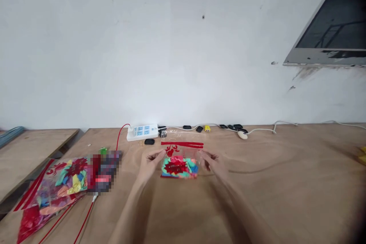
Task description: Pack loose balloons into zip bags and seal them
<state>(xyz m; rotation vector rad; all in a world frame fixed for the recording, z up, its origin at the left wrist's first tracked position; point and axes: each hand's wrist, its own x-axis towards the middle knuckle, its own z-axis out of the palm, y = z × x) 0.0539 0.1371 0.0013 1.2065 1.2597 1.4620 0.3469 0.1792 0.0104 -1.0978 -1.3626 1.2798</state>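
A clear plastic bag (179, 167) with red print and a red strip near its top is held up over the wooden table. Colourful pieces in green, blue, pink and orange fill its lower part. My left hand (152, 162) pinches the bag's left edge between thumb and fingers. On the other side, my right hand (211, 162) has its fingers closed on the right edge. The bag's top end is transparent and stands above the red strip.
Similar filled bags (61, 187) lie at the left beside a blurred-out object (104, 173) with a red cable. A white power strip (143, 132), small black items (149, 142), a yellow item (207, 128) and a white mouse-like object (242, 135) line the wall side of the table (271, 190).
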